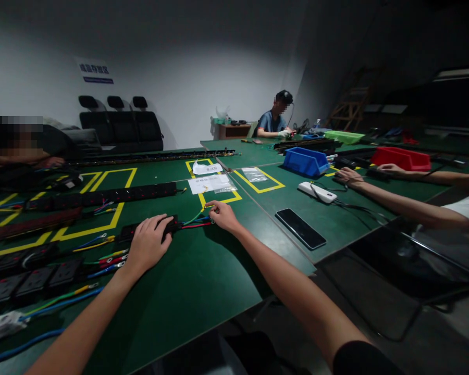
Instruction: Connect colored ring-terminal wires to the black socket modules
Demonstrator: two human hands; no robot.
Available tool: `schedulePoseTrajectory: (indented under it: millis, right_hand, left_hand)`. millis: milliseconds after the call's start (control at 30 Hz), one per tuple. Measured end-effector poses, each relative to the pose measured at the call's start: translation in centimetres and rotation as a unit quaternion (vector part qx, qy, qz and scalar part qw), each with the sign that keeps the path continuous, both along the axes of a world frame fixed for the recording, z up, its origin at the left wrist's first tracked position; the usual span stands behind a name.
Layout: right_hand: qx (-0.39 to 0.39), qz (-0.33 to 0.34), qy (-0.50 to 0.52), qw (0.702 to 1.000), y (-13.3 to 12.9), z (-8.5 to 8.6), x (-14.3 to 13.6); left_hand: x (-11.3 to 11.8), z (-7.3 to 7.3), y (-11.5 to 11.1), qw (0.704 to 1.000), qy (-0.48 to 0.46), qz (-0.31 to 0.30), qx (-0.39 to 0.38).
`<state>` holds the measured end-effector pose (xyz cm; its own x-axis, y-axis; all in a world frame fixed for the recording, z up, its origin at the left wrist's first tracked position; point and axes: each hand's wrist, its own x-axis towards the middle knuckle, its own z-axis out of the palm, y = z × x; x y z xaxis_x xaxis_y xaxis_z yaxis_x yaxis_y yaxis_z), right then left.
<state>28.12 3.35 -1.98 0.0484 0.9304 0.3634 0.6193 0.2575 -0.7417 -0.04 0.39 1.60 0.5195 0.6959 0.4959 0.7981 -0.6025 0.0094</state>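
Note:
My left hand (150,242) lies over a black socket strip (130,232), fingers on its top and far side and the thumb on the near side. From the strip's right end run green, blue and red wires (193,225). At their ends my right hand (221,214) is closed in a pinch; the fingertips partly hide which wire it holds. Left of my left hand lie further black socket strips (35,281) with coloured wires (109,258) ending in ring terminals.
White paper labels (209,184) and a plastic bag (254,174) lie on the green table (226,271). To the right are a phone (300,228), a white power strip (316,192), a blue bin (305,161) and a red bin (400,158). Co-workers sit right, left and at the back.

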Motion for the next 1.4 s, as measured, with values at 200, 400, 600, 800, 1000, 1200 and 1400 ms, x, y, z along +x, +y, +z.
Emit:
schedulePoseTrajectory:
  millis: [200,400,600,800,1000,1200,1400]
  right_hand:
    - [-0.005,-0.009,-0.001,1.0,0.2,0.0,-0.1]
    - [-0.006,-0.008,0.006,1.0,0.2,-0.1,-0.2]
    - [-0.005,-0.008,0.021,1.0,0.2,-0.4,-0.1]
    - [0.0,0.002,0.034,0.999,-0.1,-0.2,0.0]
    - [0.002,0.038,0.065,0.997,-0.7,-0.1,0.2]
    - [0.006,0.023,0.053,0.998,-0.9,-0.8,0.6]
    - [0.029,0.001,0.0,1.0,-1.2,-0.8,0.7]
  left_hand:
    - [-0.2,0.0,0.1,1.0,0.0,-0.003,0.001]
    - [-0.3,0.0,0.1,1.0,0.002,-0.002,-0.004]
    - [-0.3,-0.3,0.2,1.0,0.009,0.002,0.004]
    - [-0.2,-0.6,0.1,1.0,0.019,0.008,0.009]
    - [0.1,-0.6,-0.1,0.999,0.027,0.016,0.022]
    - [0.3,-0.7,-0.2,0.999,0.026,0.014,0.027]
    - [0.2,-1.4,-0.3,1.0,0.013,0.015,0.022]
